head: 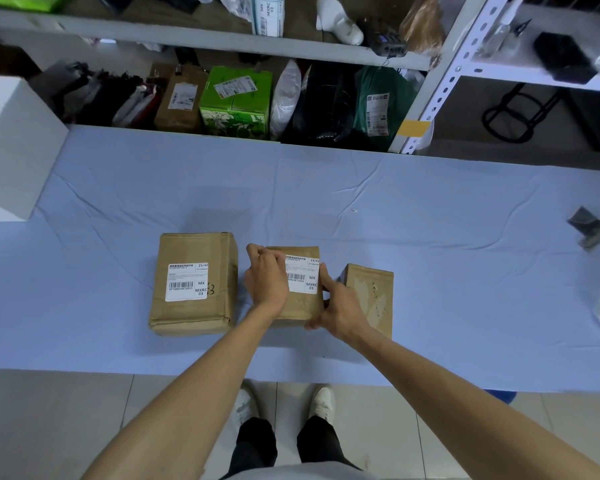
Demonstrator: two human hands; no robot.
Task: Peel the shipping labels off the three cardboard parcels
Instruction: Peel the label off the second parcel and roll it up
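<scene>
Three brown cardboard parcels sit in a row on the blue-covered table [430, 237]. The left parcel [193, 313] carries a white shipping label [187, 281]. The middle parcel [300, 308] has a white label [302, 277] on top. My left hand [265, 277] rests on that label's upper left corner, fingers curled over the edge. My right hand [338, 308] grips the middle parcel's right side, with the index finger along the label's right edge. The right parcel [369, 297] shows a bare top with scuff marks and no label.
A white box [11, 143] stands at the table's far left. Metal shelving [440, 81] behind the table holds packages, including a green carton [236, 102]. A dark object [589, 226] lies at the right edge. My shoes [284, 403] stand on the tiled floor below.
</scene>
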